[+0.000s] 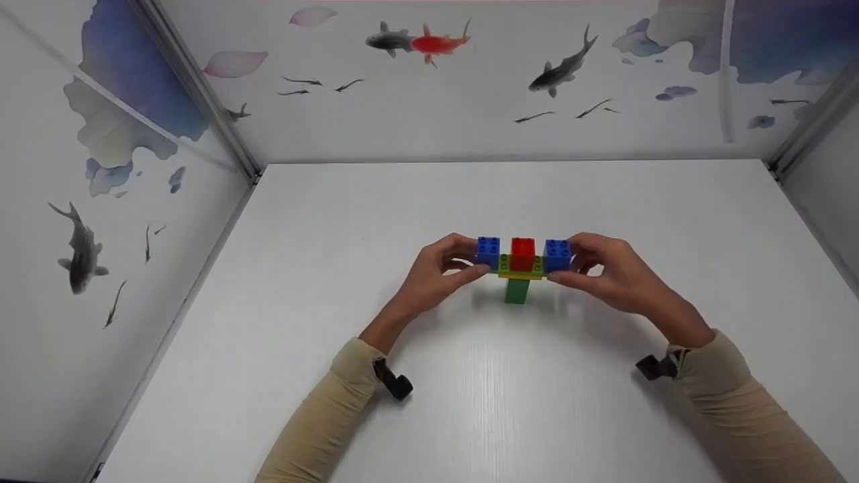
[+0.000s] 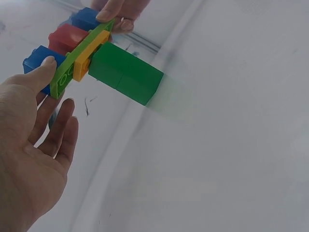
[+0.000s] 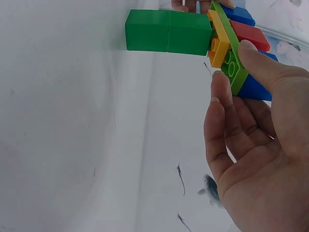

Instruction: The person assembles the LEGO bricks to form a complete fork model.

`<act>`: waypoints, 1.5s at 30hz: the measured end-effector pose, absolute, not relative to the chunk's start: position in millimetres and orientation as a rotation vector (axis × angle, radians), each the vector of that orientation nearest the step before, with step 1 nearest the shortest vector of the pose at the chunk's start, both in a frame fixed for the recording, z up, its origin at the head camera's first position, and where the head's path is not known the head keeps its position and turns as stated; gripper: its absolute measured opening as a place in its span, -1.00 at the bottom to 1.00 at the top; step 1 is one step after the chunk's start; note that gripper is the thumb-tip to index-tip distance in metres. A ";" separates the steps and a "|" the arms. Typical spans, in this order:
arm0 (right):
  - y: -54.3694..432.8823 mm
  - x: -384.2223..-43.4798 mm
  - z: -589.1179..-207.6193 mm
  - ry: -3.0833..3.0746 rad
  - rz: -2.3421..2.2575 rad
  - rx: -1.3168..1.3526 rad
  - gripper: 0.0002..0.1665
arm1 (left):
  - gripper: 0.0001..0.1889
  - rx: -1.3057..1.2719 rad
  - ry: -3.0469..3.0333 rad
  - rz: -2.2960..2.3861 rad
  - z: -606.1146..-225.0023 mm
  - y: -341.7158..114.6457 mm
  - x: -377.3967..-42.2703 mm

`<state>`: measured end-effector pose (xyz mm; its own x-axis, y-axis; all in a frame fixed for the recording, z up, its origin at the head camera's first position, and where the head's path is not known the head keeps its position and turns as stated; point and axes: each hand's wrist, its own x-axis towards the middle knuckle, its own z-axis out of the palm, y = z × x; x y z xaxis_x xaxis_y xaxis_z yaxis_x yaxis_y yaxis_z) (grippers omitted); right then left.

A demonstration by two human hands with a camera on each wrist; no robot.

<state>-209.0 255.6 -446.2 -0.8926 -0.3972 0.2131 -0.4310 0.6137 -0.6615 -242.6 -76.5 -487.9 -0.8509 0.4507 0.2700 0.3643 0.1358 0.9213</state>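
Observation:
A toy brick build stands upright between both hands. Its stem is two stacked green bricks (image 3: 147,31), whose lower end appears to rest on the table. Above them lie a short yellow plate (image 3: 219,43) and a longer lime plate (image 2: 63,79). On top sit a left blue brick (image 1: 488,251), a red brick (image 1: 523,255) in the middle and a right blue brick (image 1: 558,255). My left hand (image 1: 433,276) pinches the left end, thumb on the near side. My right hand (image 1: 621,275) pinches the right end likewise. Fingers behind the bricks are partly hidden.
The white table (image 1: 470,402) runs back to a wall (image 1: 470,121) painted with fish and petals. A side wall (image 1: 40,335) rises on the left. Each cuff carries a black wrist camera, one on the left (image 1: 396,384) and one on the right (image 1: 654,367).

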 end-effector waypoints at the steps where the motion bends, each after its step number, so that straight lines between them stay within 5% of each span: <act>1: 255.6 -209.1 -446.3 -2.783 1.159 0.716 -0.51 | -0.61 0.831 2.309 1.838 -488.0 -76.8 -242.5; 45: 258.3 -211.2 -449.5 -2.794 1.175 0.712 -0.48 | -0.60 0.846 2.365 1.811 -491.6 -76.2 -241.8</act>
